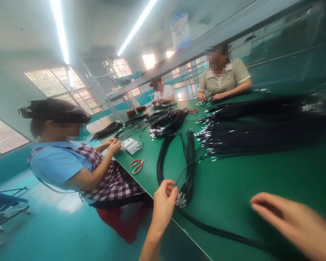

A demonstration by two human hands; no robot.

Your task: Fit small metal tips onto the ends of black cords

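Green worktop (230,177), strip lights (137,27) overhead, three other people around it: I watch remotely through the head view. My left grip (163,204) reaches the near edge, fingers curled toward the thumb; a thin black cable (180,174) meets the fingertips, though I can't make out whether it is pinched. My right grip (290,219) hovers bare, thumb parted from fingers. Silver connectors (181,200) crowd just beside the left fingertips, at the near end of a cable bundle (190,166). Snagging looks the likeliest trouble: the thin cable runs toward a large cable pile (250,139) bristling with metal tips, and a hasty tug could drag neighbours into a tangle. With the edge so near, a sideways nudge could also tip connectors off.
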